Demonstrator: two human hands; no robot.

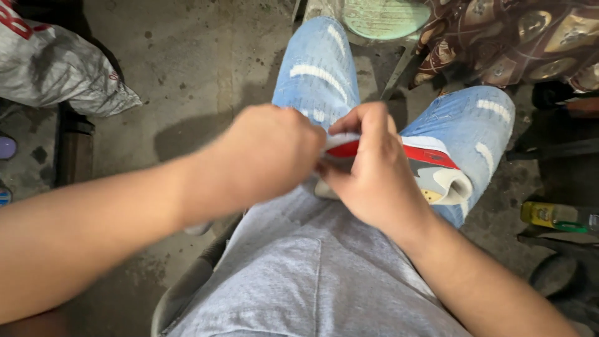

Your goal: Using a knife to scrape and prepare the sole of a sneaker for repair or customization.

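The red, white and grey shoe piece point(430, 168) lies lengthwise across the lap, gripped by the right hand point(374, 175), while the left hand point(268, 156) pinches its near end.

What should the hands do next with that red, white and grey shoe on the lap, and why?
Probably keep the right hand steady on the shoe while the left hand pulls gently at the near end. Both hands meet at that end, and the shoe rests on the jeans over the lap. What the fingers pinch there is hidden, so a slow, small tug seems safest.
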